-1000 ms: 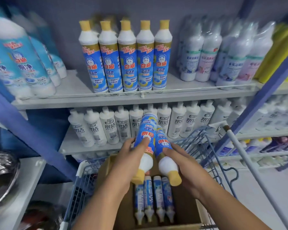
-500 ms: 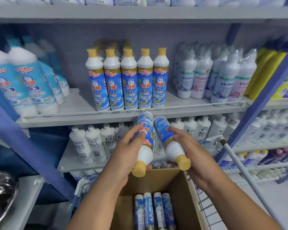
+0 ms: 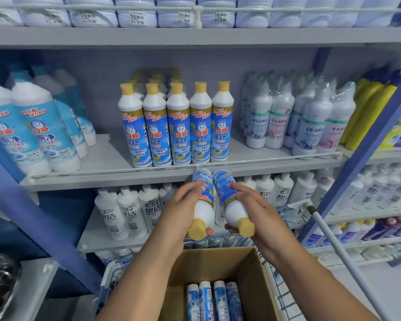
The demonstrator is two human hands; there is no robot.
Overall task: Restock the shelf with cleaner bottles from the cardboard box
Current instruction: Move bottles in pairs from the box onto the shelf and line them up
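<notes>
Both bottles had risen from the cardboard box toward the shelf edge at 12 o'clock.
Left hand wrapped the left cleaner bottle, right hand the right cleaner bottle, caps nearest the camera; fingers hid the labels, and the four boxed bottles were cut off at 6 o'clock.

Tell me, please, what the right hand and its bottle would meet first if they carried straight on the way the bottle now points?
Probably the front edge of the middle shelf: the bottle in the right hand points base-first up toward it, just below the standing yellow-capped bottles. Depth is unclear, so the gap is uncertain.
</notes>
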